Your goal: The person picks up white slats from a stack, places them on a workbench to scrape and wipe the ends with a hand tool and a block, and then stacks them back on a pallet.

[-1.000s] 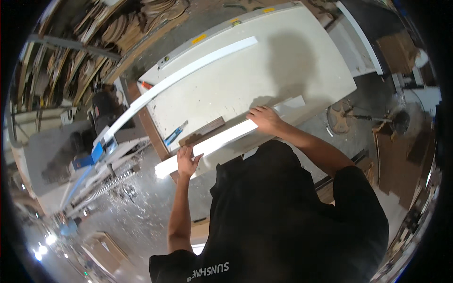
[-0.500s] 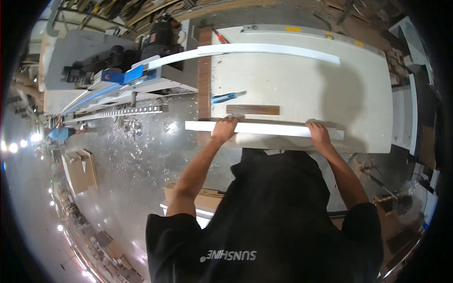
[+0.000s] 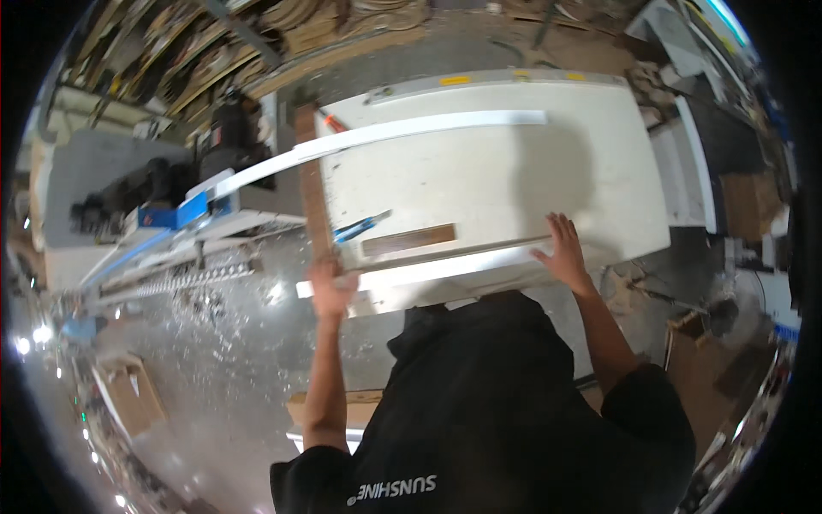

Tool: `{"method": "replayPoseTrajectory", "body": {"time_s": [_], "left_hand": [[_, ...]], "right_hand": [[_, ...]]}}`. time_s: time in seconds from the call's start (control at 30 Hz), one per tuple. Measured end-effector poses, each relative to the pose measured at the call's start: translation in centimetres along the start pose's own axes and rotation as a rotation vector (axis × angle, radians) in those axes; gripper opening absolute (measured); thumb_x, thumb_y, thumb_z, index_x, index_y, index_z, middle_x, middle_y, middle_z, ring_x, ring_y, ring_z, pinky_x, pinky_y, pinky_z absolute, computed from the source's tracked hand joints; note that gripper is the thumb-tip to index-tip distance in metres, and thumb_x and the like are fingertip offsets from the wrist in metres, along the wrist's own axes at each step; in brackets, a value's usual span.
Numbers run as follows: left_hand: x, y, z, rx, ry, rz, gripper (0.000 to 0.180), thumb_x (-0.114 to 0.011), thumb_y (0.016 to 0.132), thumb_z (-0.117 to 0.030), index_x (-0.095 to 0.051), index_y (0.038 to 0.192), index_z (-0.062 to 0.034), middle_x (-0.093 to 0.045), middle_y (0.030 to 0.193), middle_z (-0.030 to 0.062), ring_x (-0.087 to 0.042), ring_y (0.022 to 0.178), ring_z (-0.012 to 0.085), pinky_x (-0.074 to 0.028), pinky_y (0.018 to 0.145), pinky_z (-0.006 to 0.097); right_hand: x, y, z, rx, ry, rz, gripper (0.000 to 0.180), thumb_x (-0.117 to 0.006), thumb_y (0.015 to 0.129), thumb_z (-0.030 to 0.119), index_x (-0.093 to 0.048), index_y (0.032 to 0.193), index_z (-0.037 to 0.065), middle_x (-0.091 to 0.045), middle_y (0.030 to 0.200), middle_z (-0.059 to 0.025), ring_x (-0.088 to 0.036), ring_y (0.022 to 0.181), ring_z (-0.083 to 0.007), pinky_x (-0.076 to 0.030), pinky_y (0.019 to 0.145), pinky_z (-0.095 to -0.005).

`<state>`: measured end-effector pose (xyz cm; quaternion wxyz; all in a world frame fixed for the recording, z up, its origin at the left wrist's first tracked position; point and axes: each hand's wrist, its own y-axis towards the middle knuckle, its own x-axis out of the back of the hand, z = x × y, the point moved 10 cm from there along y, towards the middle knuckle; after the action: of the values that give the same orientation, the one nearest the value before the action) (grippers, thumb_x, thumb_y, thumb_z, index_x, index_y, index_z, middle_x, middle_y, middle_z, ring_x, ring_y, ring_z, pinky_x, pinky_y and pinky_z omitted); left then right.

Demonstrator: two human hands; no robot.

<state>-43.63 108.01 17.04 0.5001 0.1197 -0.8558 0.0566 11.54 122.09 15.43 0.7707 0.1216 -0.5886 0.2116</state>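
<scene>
A long white strip (image 3: 445, 269) lies along the near edge of the white worktable, its left end jutting past the table's side. My left hand (image 3: 332, 289) rests over that end, thumb apart from the fingers; motion blurs the fingertips. By the strip's right end, my right hand (image 3: 565, 253) is open with its fingers spread, the thumb close to the strip. Just beyond the strip are a short brown slat (image 3: 409, 240) and a blue-handled cutter-like tool (image 3: 360, 227). Farther back, a second long white strip (image 3: 428, 126) crosses the table and extends left toward the machine.
The white worktable (image 3: 462, 184) has a brown board (image 3: 313, 193) along its left side. A spirit level (image 3: 488, 81) and a red-handled tool (image 3: 332, 120) lie at its far side. Left stands a machine with a blue part (image 3: 193, 208). Shavings litter the floor (image 3: 257, 343).
My right hand has let go of the near white strip and spread its fingers. The left hand has shifted toward the strip's left end. The whole view has turned and moved.
</scene>
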Motion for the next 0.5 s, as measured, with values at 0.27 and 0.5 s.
{"method": "replayPoseTrajectory", "body": {"time_s": [0.27,0.5], "left_hand": [[-1.3,-6.5,22.9,0.834,-0.643,0.012,0.085,-0.069,0.098,-0.066,-0.061,0.141,0.0082,-0.072,0.131,0.0176,-0.063,0.125,0.0282,-0.047,0.108,0.041],[-1.9,-6.9,22.5,0.752,-0.647,-0.153,0.043,-0.075,0.103,-0.043,-0.068,0.11,-0.0012,-0.07,0.096,0.0027,-0.065,0.086,0.0125,-0.054,0.075,0.03]], "right_hand": [[-5.4,-6.4,-11.2,-0.855,0.811,-0.122,0.093,-0.077,0.095,0.048,-0.038,0.16,-0.006,-0.052,0.155,-0.03,-0.049,0.147,-0.0422,-0.038,0.121,-0.0468],[-7.0,-4.7,-9.6,-0.777,0.716,-0.063,0.081,-0.075,0.097,0.043,-0.048,0.151,-0.011,-0.067,0.135,-0.0295,-0.069,0.122,-0.0364,-0.051,0.107,-0.044]]}}
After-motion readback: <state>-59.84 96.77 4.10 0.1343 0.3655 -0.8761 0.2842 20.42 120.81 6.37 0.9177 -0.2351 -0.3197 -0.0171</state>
